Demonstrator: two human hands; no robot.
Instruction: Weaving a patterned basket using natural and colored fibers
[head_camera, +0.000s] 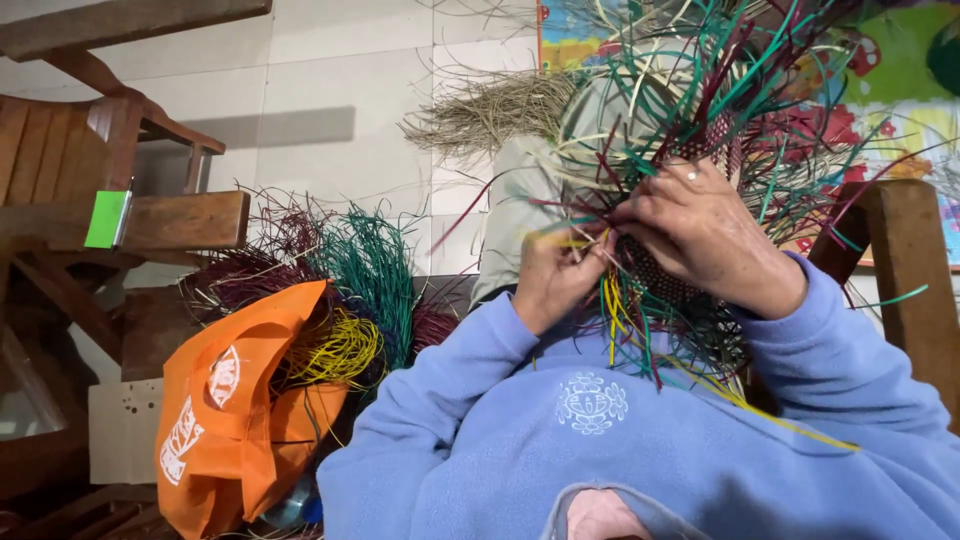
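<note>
Head view: the left hand (553, 277) pinches a yellow strip (611, 310) tight, and the right hand (705, 235) grips the woven piece (660, 280) to steady it.

Two bare hands show at the weaving: the left hand (553, 280) and the right hand (706, 235), which wears one pale ring (692, 175). Between them sits one half-woven piece of coloured straw strips (655, 285), its loose ends too many to count. One orange fabric bag with white print (235, 410) lies beside the person. Out of it and around it fan three clear bundles of dyed fibre: one teal-green bundle (370, 265), one yellow bundle (340, 350), one dark maroon bundle (240, 270). One pale, undyed straw bundle (490, 110) lies on the tiled floor (330, 70). One bright green rectangular tag (106, 219) sits on one wooden chair arm (180, 220).
</note>
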